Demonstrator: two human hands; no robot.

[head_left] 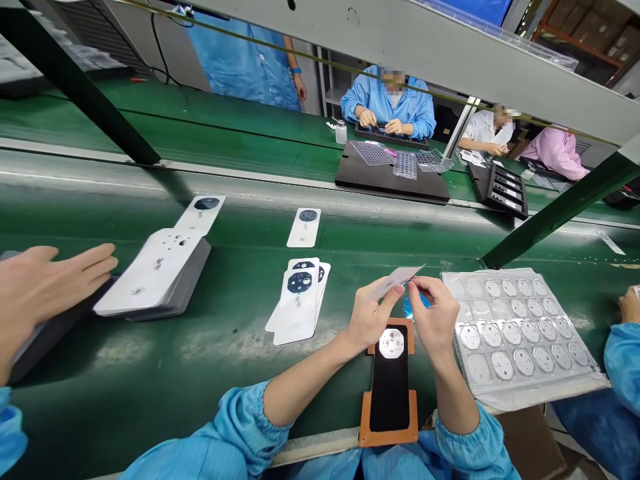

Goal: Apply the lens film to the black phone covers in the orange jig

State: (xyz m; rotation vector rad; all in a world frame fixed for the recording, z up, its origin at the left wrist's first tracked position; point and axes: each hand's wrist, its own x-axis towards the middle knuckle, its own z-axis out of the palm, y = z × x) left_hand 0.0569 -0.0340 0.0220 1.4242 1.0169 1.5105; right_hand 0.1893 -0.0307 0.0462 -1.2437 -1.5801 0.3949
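A thin white card [394,280] is held up at a tilt between my two hands. My left hand [369,312] grips its left side, with the thumb along the lower edge. At the card's right end the fingers of my right hand [434,313] are pinched together. Just behind those fingers shows a piece of blue film [409,308]; whether they hold it I cannot tell. Below my hands, a black phone-shaped panel [389,393] lies in an orange-brown fixture [373,433]. A white round label with cut corners [391,343] sits at the panel's top.
Several printed white cards [297,313] overlap left of my hands, with a single card [304,230] behind them. A thick card stack [155,273] stands farther left, beside a co-worker's hand [60,283]. On the right, a clear tray [493,310] holds round pieces. A slanted post [555,217] rises behind it.
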